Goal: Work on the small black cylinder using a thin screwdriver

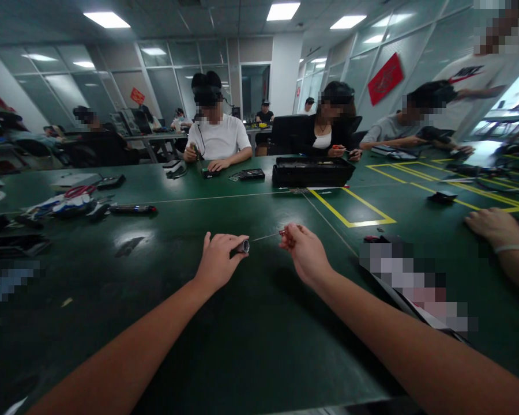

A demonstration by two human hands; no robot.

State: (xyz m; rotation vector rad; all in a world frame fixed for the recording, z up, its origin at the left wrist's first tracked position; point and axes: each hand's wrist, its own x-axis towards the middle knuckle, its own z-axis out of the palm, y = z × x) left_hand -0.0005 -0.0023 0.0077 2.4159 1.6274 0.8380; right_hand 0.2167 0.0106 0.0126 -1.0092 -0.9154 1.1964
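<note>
My left hand [219,256] is closed around a short dark cylinder [244,246], whose round, light-rimmed end faces right. Most of that cylinder is covered by the fingers. My right hand [305,253] grips the reddish handle of a thin screwdriver [268,237]. Its slim metal shaft points left, and the tip lies close to the rim of the cylinder; whether they touch I cannot tell. Both hands are held over the green table [242,340], near its middle.
A long black tray [313,173] stands beyond my hands. Cables and tools [75,202] lie at the left, with a dark pen-like tool [133,210] beside them. At right are a blurred packet [410,282] and another person's hand [495,227]. Co-workers sit across the table.
</note>
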